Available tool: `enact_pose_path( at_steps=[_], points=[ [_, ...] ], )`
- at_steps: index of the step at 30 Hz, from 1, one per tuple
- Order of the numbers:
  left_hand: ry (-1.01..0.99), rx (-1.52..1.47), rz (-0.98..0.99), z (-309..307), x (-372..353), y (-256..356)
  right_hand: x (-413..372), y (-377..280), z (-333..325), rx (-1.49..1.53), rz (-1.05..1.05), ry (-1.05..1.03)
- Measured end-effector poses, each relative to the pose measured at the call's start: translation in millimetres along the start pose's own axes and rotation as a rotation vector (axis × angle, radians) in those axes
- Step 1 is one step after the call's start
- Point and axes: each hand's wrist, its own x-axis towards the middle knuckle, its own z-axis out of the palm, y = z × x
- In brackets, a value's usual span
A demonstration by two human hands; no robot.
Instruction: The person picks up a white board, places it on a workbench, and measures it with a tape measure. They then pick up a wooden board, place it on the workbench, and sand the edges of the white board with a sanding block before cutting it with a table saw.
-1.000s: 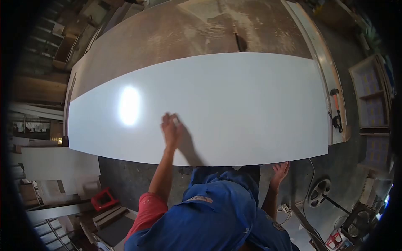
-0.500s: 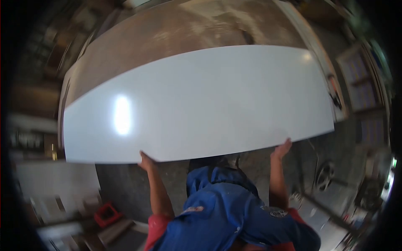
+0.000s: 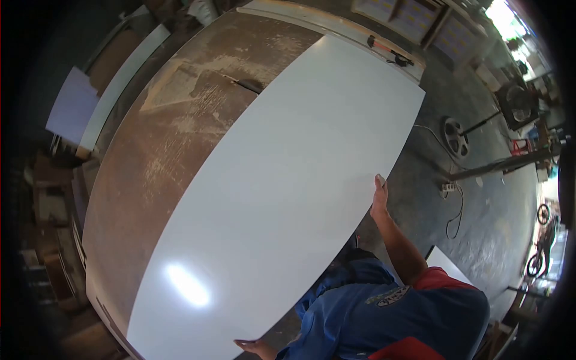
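Observation:
A large white panel [image 3: 282, 174] lies over the near side of a worn brown workbench [image 3: 180, 144], its near long edge facing my body. My right hand [image 3: 380, 198] grips that edge with the thumb on top; the fingers underneath are hidden. Lower down, near the bottom of the view, my left hand [image 3: 255, 347] holds the same edge, thumb over the white face and the other fingers out of sight. A bright light reflects off the panel's lower left part.
An orange-and-black tool [image 3: 390, 51] lies on the bench's far right rail. On the floor to the right are a wheel-shaped base [image 3: 455, 137], a power strip [image 3: 448, 188] and a cable. Boards [image 3: 123, 87] lean at the upper left. A bicycle [image 3: 543, 243] stands far right.
The view has swung right, so the bench and panel now run diagonally. Both hands stay on the panel's near edge. More floor shows on the right.

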Motion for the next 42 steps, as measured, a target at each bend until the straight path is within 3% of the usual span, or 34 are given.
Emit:
enact_pose_path(
  at_steps=[2, 9, 14, 23, 29, 32, 42],
  points=[
    [0.080, -0.104, -0.018, 5.3, 3.6, -4.1, -26.7, -0.6, 15.0, 0.135, 0.044, 0.024],
    [0.111, -0.137, 0.093, 9.8, 8.5, -3.1, -8.5, 14.5, 4.7, 0.175, -0.023, -0.059],
    [0.049, -0.132, 0.261, 0.1, 14.1, -21.3, -20.4, 5.1, 12.6, 0.207, -0.001, 0.032],
    [-0.050, -0.090, 0.588, -8.1, 35.0, -26.1, -8.6, 14.5, 4.6, 0.314, -0.024, -0.086],
    [-0.051, -0.070, 0.582, -13.6, 38.3, -28.7, 6.6, 29.9, -2.0, 0.374, -0.077, -0.177],
    [-0.071, -0.069, 0.587, -14.8, 39.2, -32.0, 3.3, 25.0, 3.8, 0.343, -0.019, -0.101],
    [-0.117, -0.084, 0.627, -13.5, 58.5, -32.4, 3.5, 23.7, 20.6, 0.351, -0.073, -0.177]
  ],
)
